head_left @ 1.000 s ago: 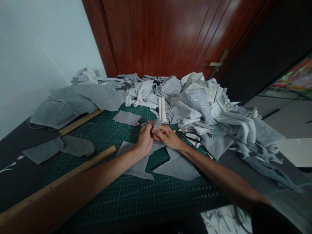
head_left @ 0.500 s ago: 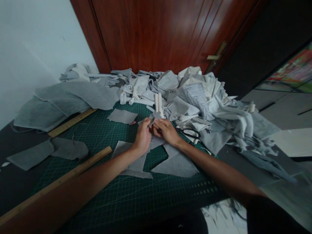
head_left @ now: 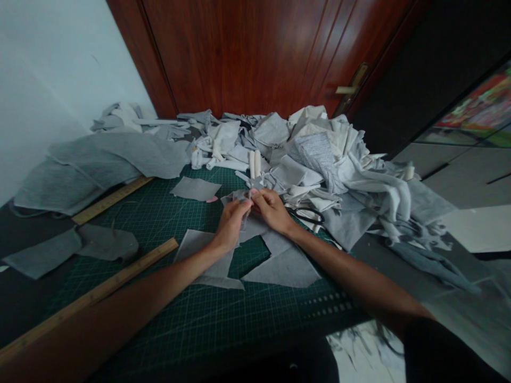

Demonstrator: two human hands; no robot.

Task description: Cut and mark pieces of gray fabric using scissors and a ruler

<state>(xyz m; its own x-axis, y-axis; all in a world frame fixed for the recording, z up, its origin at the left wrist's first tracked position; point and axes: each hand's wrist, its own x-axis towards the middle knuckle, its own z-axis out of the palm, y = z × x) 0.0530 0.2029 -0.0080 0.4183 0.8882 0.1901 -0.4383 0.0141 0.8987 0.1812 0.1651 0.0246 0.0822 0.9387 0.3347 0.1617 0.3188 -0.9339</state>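
Note:
Above the green cutting mat, my two hands meet at a small grey fabric piece. My left hand pinches it with thumb and fingers near (its lower edge). My right hand has its thumb and index finger closed on the same piece, touching the left fingertips. Thin, sheer-looking grey material shows around the left fingers. Beneath and in front of the hands lie flat grey fabric cut-offs. Black-handled scissors rest just right of my right hand, their blades hidden.
A large heap of grey and white fabric fills the back and right. Two wooden rulers lie at left, a long one and another by grey cloth. A small pink piece lies beside a grey swatch.
The fingers have shifted on the grey fabric; more of it now stands out above the fingertips, and my left hand has turned slightly. The whole view has moved a little.

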